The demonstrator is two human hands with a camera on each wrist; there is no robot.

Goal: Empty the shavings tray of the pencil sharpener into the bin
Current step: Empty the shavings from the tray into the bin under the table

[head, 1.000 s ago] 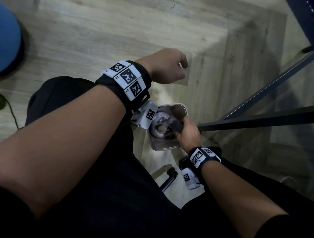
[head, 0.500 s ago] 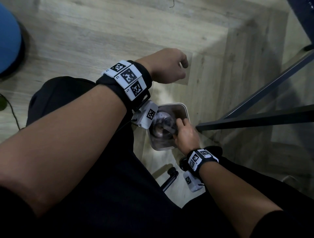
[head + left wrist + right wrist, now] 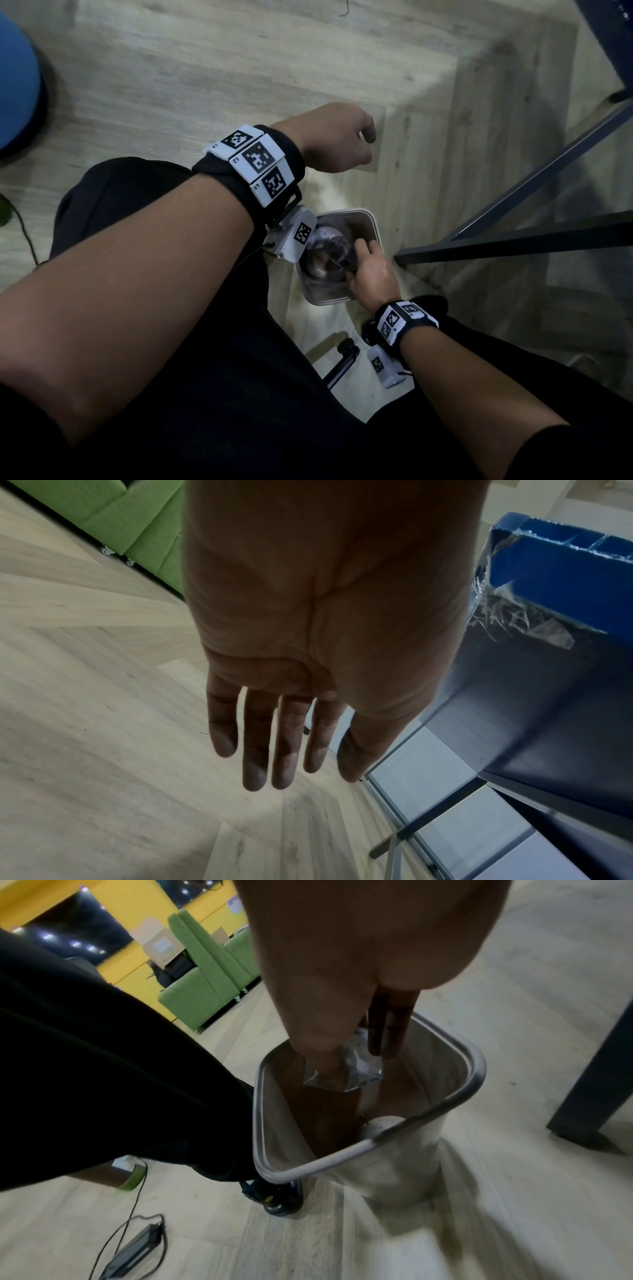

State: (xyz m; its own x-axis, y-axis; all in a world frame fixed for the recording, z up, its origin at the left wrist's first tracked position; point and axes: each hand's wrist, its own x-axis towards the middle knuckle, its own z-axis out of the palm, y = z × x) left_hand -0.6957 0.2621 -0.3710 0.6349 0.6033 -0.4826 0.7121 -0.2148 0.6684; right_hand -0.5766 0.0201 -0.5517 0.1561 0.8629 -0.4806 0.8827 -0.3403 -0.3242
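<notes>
Over the mouth of the bin (image 3: 371,1150), standing on the wooden floor (image 3: 205,68) just beside the seated person's leg, the right hand (image 3: 368,270) holds the clear shavings tray (image 3: 344,1069). The tray is pinched between the thumb on one side and the fingers (image 3: 390,1026) on the other, and it sits at about rim level, inside the bin's opening. Its tilt cannot be read with certainty; it appears angled downward toward the bin's interior.

Judgement on step: the emptying itself is in hand, with the tray already brought to the bin. Whether shavings remain in it cannot be told, as the tray is transparent and partly hidden by the hand. A rounded pale object lies deep in the bin; its identity is unclear.

Next move, as judged: confirm the tray is fully tipped, shake or tap it so that clinging shavings fall, keep it within the rim so nothing lands on the floor, then lift it clear. The pencil sharpener body is not in view.

Left hand (image 3: 308,642): idle, held out above the floor and away from the bin, fingers extended and relaxed, holding and touching nothing.
</notes>
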